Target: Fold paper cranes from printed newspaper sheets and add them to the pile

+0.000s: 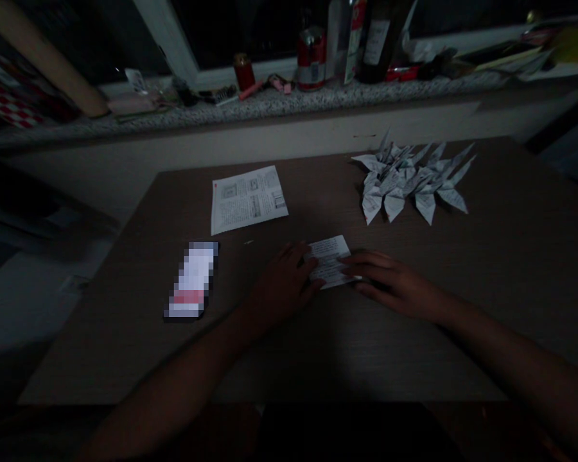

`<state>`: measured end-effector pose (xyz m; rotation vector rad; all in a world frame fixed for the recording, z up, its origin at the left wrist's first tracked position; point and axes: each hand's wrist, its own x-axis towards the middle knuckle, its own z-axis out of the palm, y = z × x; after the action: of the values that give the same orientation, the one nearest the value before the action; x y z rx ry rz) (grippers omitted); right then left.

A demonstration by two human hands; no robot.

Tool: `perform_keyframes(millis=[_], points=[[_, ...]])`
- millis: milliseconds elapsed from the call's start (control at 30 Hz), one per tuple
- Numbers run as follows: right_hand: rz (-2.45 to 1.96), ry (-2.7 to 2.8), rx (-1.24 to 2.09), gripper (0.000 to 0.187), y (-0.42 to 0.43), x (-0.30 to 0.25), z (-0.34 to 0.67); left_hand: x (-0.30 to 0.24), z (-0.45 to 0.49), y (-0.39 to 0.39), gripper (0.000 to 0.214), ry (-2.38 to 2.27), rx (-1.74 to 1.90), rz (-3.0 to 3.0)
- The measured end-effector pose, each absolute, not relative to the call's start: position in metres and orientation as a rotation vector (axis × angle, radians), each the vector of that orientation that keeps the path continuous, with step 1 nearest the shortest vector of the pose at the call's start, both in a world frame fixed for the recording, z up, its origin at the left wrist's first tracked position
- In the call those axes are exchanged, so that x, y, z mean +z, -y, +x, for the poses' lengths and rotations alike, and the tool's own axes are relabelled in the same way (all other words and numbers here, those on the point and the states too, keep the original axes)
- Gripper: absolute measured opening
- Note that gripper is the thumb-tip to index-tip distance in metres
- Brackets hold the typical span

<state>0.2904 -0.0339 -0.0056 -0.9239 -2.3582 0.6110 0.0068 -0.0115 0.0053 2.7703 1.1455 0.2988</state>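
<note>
A small printed sheet of paper (334, 252) lies flat on the brown table, between my two hands. My left hand (289, 276) rests on its left edge with the fingers stretched and slightly apart. From the other side, my right hand (390, 279) lays its extended fingertips on the paper's right edge. Neither hand is closed round it. Beyond my right hand stands a cluster of several folded paper cranes (409, 176), made from similar printed paper. A larger printed page (248, 199) lies flat farther back, left of the cranes.
A phone (192, 282) with a lit, blurred screen lies left of my left hand. Behind the table (139, 256) runs a speckled stone windowsill (270, 102) holding a red can (312, 61), a dark bottle (376, 45), a small jar (243, 72) and other clutter. The room is dim.
</note>
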Motion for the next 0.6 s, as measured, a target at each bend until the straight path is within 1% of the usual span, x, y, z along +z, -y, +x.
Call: perform_keyframes(millis=[133,267,400,600], points=[[-0.983,2.242,0.549,0.025,0.03,-0.006,0.292,0.005,0.007,0.009,0.039,-1.134,0.307,2.759],[-1.052,2.176,0.503,0.024,0.024,-0.006,0.295,0.0,0.006,0.006,0.04,-1.1,0.317,2.734],[-1.072,2.221,0.458,0.027,0.015,-0.009,0.301,-0.006,0.004,0.001,0.043,-0.998,0.33,2.724],[-1.06,2.284,0.447,0.033,0.006,-0.018,0.311,-0.008,0.0,-0.004,0.042,-0.916,0.335,2.755]])
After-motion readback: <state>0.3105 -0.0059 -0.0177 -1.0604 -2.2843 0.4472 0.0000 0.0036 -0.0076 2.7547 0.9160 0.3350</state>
